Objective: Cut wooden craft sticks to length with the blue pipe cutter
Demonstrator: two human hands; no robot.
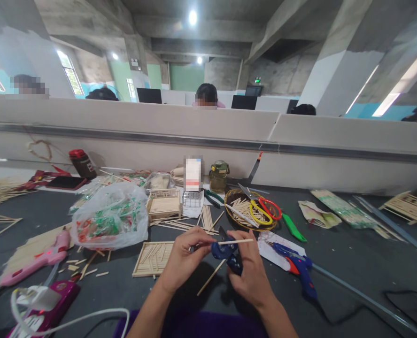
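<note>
My left hand (187, 256) is closed, with thumb and fingertips pinching the near end of a thin wooden stick (242, 241). The stick lies level across the top of a dark blue hand tool (235, 264) that looks like cutting pliers; its jaws are partly hidden. My right hand (247, 260) is wrapped round that blue tool. Below my hands, another wooden stick (210, 279) lies slanted on the dark table. Just left of my left hand is a small wooden stick frame (136, 267) with loose short sticks on it.
Ahead stands a wicker basket (278, 217) of short sticks with scissors (261, 209) on top. A blue glue gun (302, 267) lies right, a pink glue gun (50, 258) left. Nearby are a plastic bag (111, 216), a power strip (65, 295) and a green bottle (219, 176). People sit beyond the partition (180, 122).
</note>
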